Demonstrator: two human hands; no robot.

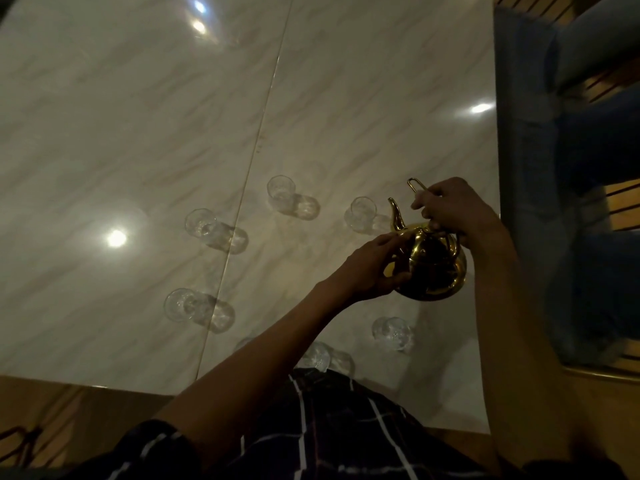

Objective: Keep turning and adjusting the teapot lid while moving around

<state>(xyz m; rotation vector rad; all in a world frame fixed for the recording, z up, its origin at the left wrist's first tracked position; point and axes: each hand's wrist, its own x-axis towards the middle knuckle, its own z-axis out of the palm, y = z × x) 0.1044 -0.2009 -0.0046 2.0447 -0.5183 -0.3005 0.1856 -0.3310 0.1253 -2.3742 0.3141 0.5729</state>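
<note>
The surface (pixel 138 133) is a broad slab of polished, pale, grey-veined marble or marble-look stone, with a straight seam running down it and ceiling lights mirrored in its gloss. A blue upholstered seat (pixel 530 168) stands along its right edge.

A gold teapot (pixel 433 268), round-bellied, mirror-bright metal with a slim curved spout pointing away from the person, sits at the right side of the surface, near that edge; whether its base rests on the stone or hangs just above it cannot be told. The right hand (pixel 450 211) is closed round the thin wire loop handle above the pot. The left hand (pixel 372 268) curls against the pot's left flank, thumb and fingers gripping the body.

Six small clear drinking glasses stand in a loose ring around the pot. The nearest (pixel 362 214) stands just beyond the spout; another (pixel 393 334) stands close in front of the pot.

Risk, as judged: the polished metal is slick, and a slipping grip could tip the pot. The nearest glass stands near enough for the spout or a hand to knock it, and glass on hard stone would likely break. The glossy surface offers little friction.
</note>
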